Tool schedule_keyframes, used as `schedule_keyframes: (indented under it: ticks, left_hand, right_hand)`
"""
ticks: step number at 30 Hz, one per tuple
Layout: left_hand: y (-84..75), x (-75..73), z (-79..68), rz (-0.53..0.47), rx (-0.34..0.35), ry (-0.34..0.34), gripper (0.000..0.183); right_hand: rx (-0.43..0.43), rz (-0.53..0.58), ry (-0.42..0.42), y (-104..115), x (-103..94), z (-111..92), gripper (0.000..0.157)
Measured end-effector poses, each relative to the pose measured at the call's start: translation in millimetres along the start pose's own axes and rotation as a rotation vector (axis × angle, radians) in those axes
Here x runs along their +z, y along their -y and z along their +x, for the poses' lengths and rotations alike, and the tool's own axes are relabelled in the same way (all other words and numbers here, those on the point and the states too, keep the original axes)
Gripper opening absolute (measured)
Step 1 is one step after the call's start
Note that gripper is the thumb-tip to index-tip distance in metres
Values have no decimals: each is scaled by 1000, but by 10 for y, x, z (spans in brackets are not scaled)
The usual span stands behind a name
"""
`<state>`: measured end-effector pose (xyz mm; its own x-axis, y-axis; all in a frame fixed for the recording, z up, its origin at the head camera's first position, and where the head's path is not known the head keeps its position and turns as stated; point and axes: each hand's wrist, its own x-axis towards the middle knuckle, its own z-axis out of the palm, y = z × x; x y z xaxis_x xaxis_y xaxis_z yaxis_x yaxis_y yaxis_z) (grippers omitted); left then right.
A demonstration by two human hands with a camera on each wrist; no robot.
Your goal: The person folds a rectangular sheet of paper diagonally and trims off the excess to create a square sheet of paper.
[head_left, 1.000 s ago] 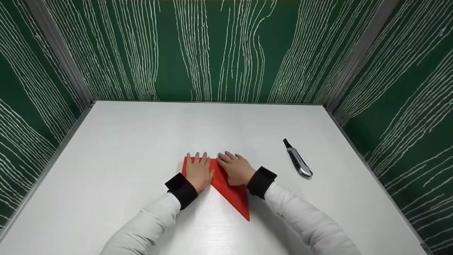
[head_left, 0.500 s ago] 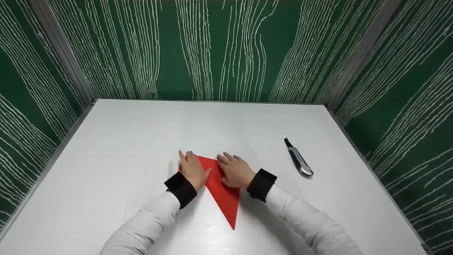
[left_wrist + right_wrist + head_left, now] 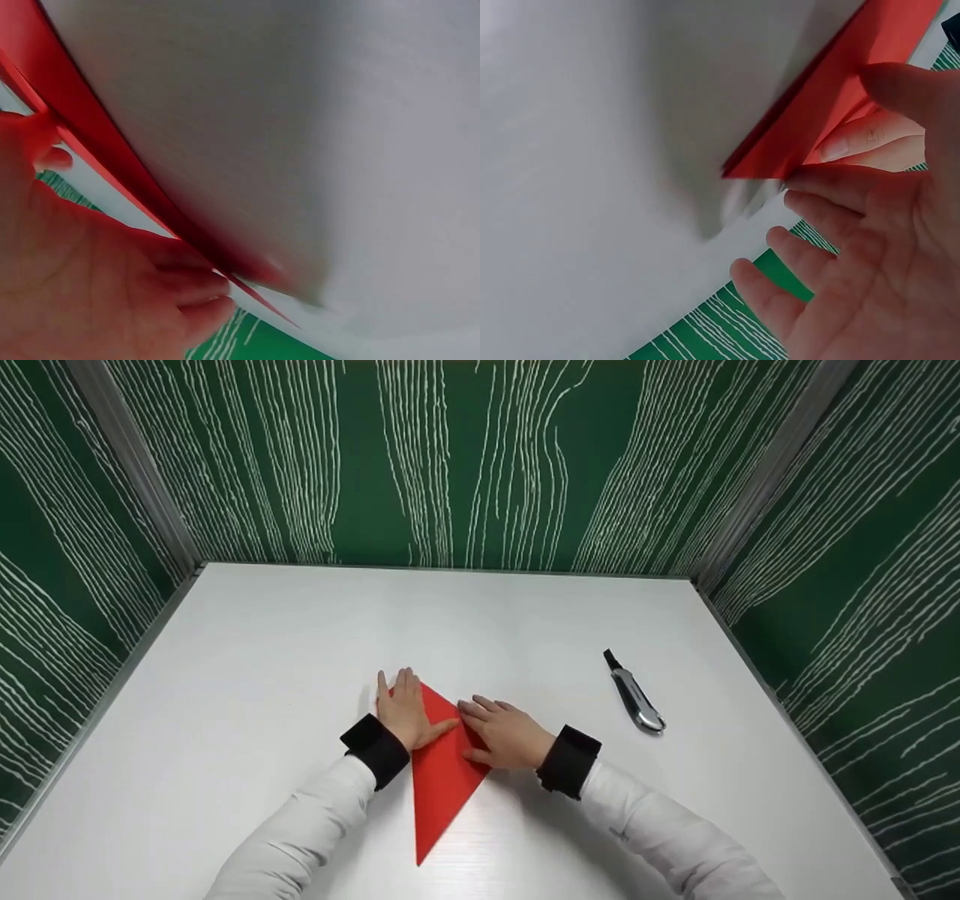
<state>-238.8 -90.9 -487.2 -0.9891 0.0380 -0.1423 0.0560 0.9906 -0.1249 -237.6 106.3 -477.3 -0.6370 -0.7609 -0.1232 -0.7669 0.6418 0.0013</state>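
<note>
A folded red sheet of paper (image 3: 441, 795) lies on the white table, its long point toward the person. On its upper left part rests my left hand (image 3: 403, 711), fingers straight and thumb stretched across the paper. My right hand (image 3: 510, 733) touches the opposite edge with thumb and fingertips, its fingers extended. In the left wrist view the layered red paper (image 3: 112, 150) runs past the left hand (image 3: 90, 277). From the right wrist, the right hand's thumb (image 3: 892, 86) lies against the paper (image 3: 802, 127), with the other fingers spread apart; part of the left hand shows behind.
A utility knife (image 3: 636, 697), silver and black, lies on the table (image 3: 262, 645) to the right of the hands. Green walls (image 3: 517, 465) with white wavy lines and grey corner posts (image 3: 757, 480) enclose the table's back and sides.
The red paper has turned, its long point swinging from right to left. My left hand has shifted slightly left and up with its thumb spreading. The knife stays put.
</note>
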Motion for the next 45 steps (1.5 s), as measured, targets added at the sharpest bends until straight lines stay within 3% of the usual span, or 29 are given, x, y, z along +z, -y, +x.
schedule_keyframes:
  ticks: [10,19,32,39,45]
  left_hand:
    - [181,39,131,-145,237,12,107]
    - [162,11,216,-258,465,86,108]
    - [139,-109,252,-234,454,105,114]
    - [146,-55,307,-239,444,116,122]
    - [194,37,327,-212,441,72,123]
  right_hand:
    - [-79,122,60,-162,22,-42,71]
    - [-100,237,94,-243,71,-20,87]
    - [-69,278,105,-314,154,10,102]
    - [-78,259,132,-332,204,9,109]
    - [-79,268,139,-318,161,-4,109]
